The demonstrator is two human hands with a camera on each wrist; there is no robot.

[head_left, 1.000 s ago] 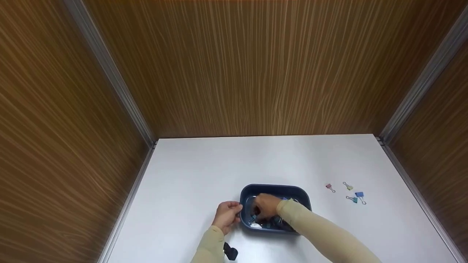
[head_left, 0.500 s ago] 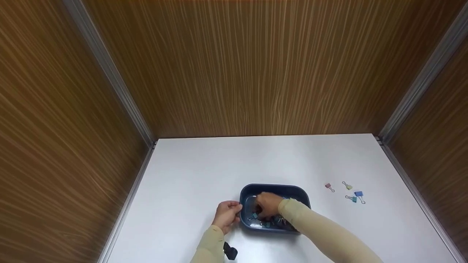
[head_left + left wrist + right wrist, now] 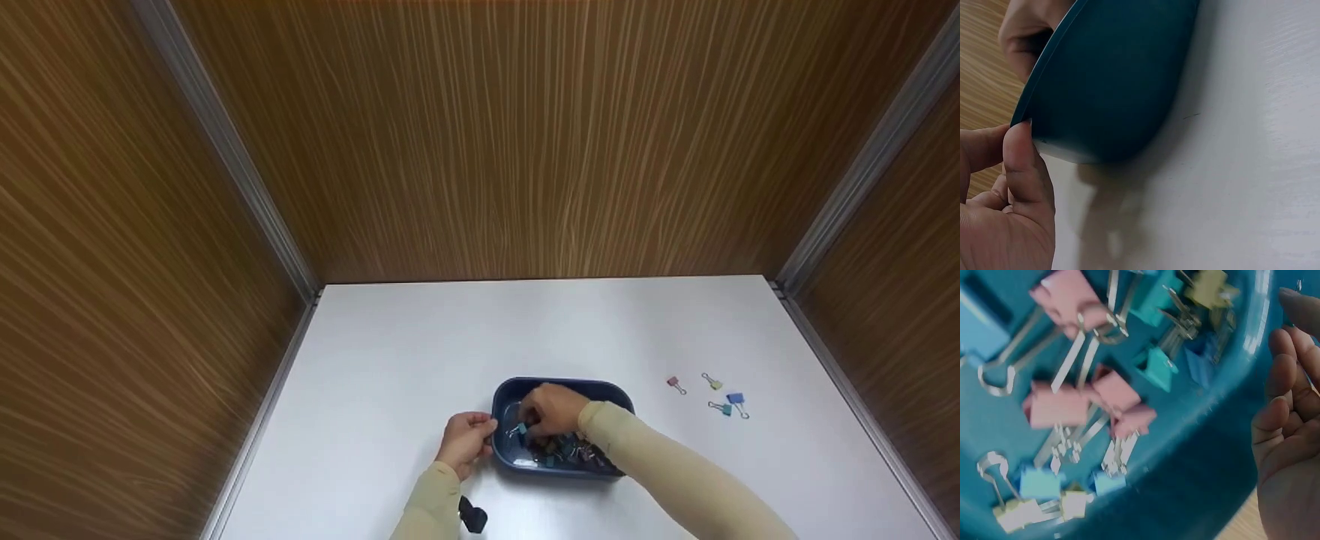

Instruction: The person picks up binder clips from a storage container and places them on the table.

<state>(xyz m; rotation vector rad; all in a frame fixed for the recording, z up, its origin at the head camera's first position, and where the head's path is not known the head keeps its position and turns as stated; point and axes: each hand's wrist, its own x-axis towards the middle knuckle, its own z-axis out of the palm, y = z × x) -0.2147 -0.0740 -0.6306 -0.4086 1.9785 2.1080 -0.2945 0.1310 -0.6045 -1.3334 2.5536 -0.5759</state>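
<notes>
A dark blue plastic tray (image 3: 517,466) holds several binder clips in pink, yellow, teal and blue, shown close up in the right wrist view with a pink clip (image 3: 1058,405) among them. My left hand (image 3: 463,444) pinches the tray's left rim, with the thumb (image 3: 1022,163) against its outer wall. Inside the tray, my right hand (image 3: 553,411) has a small teal binder clip (image 3: 523,429) at its fingertips, its wire handles pointing left. In the right wrist view the right hand's fingers (image 3: 1282,374) curl, and only a sliver of this clip shows.
Right of the tray, a red clip (image 3: 673,382), a yellow clip (image 3: 715,385), a teal clip (image 3: 725,409) and a blue clip (image 3: 736,398) lie on the white table (image 3: 390,337). Wood-grain panels (image 3: 525,150) stand at the back and both sides.
My right hand has lifted slightly and moved toward the tray's far side, and the teal clip has come along at its fingertips. More clips now show below it. My left hand stays put.
</notes>
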